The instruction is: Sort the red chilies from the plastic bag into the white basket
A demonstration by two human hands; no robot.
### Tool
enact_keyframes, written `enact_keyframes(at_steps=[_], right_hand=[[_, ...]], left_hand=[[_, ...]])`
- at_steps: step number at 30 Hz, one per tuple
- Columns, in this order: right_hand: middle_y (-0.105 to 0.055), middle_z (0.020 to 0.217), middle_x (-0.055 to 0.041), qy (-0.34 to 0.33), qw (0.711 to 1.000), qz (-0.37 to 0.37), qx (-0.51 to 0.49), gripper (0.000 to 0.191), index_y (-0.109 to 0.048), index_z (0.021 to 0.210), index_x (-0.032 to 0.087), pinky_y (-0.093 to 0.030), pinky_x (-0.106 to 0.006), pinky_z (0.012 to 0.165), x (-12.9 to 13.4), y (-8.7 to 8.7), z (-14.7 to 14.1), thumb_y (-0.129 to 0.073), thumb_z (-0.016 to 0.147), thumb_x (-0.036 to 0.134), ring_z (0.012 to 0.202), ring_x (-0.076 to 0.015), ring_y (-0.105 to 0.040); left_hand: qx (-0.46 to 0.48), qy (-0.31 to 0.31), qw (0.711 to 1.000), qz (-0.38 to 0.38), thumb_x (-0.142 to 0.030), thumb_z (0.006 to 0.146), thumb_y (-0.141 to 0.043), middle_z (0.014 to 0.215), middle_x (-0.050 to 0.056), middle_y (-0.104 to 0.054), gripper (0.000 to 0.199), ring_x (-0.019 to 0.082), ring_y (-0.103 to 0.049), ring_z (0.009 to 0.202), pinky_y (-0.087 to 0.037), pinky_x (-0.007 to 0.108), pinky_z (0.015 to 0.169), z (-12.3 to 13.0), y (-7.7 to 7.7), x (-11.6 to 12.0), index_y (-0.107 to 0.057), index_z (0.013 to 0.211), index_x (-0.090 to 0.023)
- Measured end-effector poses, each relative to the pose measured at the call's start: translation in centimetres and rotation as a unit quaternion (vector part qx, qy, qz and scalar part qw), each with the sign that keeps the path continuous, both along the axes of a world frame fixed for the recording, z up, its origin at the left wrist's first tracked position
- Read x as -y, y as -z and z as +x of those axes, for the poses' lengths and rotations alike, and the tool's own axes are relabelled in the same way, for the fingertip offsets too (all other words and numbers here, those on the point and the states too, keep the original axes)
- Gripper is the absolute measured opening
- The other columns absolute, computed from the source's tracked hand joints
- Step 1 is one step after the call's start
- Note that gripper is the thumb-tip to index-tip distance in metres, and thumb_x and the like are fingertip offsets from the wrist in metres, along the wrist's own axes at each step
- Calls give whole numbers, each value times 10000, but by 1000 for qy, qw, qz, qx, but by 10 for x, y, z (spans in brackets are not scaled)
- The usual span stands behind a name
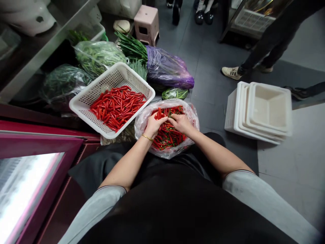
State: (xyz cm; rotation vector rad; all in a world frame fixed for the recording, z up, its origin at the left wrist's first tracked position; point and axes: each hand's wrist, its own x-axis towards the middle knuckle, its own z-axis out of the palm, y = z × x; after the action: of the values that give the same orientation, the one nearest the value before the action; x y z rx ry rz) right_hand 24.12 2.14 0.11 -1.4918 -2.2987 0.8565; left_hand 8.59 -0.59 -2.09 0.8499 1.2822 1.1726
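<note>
Red chillies with green stems (169, 135) fill a clear plastic bag (141, 123) in front of my lap. Over the bag, my left hand (154, 125) is closed around red chillies (159, 113), a bracelet at its wrist. My right hand (180, 122) pinches at a green stem, its fingertips close to those of my left hand; the exact grip is too small to make out. Left of the bag stands a tilted white perforated basket (85, 120), holding a pile of red chillies without visible stems (118, 106).
Bagged greens (99, 56) and a purple bag of long green stalks (169, 67) lie behind the basket. Stacked white baskets (270, 108) stand at right. A pink stool (146, 23) is at the back. People's legs (274, 44) show at the upper right; a glass-fronted cabinet (50, 176) is at left.
</note>
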Motion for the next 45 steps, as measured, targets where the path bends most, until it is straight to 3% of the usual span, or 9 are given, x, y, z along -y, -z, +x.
enact_keyframes(at_steps=[4,11,15,20,24,31,35,40,45], right_hand=[[-627,679,-79,30,998,-49,-38,378,-519,649,178,-442,-284,659,11,6,-12,-437,912,436,715,-192,-609],[-622,676,-52,60,939,-134,-310,660,-579,857,175,-479,-252,557,-8,-1,2,-153,935,672,623,-153,-607],[-688,1002,-123,-42,997,-56,42,448,-630,1133,149,-503,-331,768,-25,-16,44,-499,904,511,868,-224,-652],[-606,1210,-197,-120,932,27,341,367,-622,1212,166,-476,-394,799,-20,7,49,-390,940,249,945,-277,-632],[-659,1067,-211,-141,922,12,362,370,-667,1093,96,-466,-364,750,-31,27,31,-345,919,151,870,-260,-644],[-715,1011,-122,-168,941,-24,292,264,-691,1032,133,-457,-293,809,-45,9,42,-503,883,244,899,-209,-641],[-685,1045,-222,-140,921,-5,363,331,-645,1110,54,-480,-362,777,-21,27,39,-415,883,127,894,-262,-656],[-716,970,-182,-113,959,-10,260,207,-672,974,90,-492,-323,777,-31,27,24,-526,838,144,877,-247,-674],[-702,665,-70,-85,969,-233,-3,236,-669,874,130,-511,-273,597,-39,0,10,-505,910,295,584,-166,-650]], left_hand=[[-114,5,991,75,-336,684,-720,775,5,-608,265,123,-557,700,-467,255,694,-5,-3,8,-562,822,-174],[-80,-85,989,89,-355,724,-704,707,-37,-573,279,72,-496,546,-405,211,516,-42,-28,-15,-537,868,-185],[-205,-137,965,87,-319,687,-765,689,-50,-564,326,70,-521,571,-440,210,562,-138,-42,-69,-543,865,-160],[-451,-33,890,58,-328,475,-878,783,-11,-607,482,272,-621,1003,-480,394,913,-206,-56,-104,-582,810,-148],[-473,9,867,158,-386,663,-765,965,53,-687,469,235,-631,939,-457,426,943,-152,-65,-74,-661,1040,-128],[-239,148,954,108,-356,770,-647,809,48,-719,239,168,-629,700,-483,265,669,-45,-31,-4,-737,880,-164],[-236,214,945,74,-316,743,-666,755,37,-723,142,176,-626,680,-468,256,645,-29,-4,16,-739,757,-195],[-228,202,952,42,-344,754,-659,720,40,-702,175,160,-610,620,-447,236,559,-34,8,19,-725,783,-184],[-144,167,975,-6,-355,727,-702,773,55,-693,240,151,-629,653,-470,229,543,-28,4,8,-693,856,-153]])
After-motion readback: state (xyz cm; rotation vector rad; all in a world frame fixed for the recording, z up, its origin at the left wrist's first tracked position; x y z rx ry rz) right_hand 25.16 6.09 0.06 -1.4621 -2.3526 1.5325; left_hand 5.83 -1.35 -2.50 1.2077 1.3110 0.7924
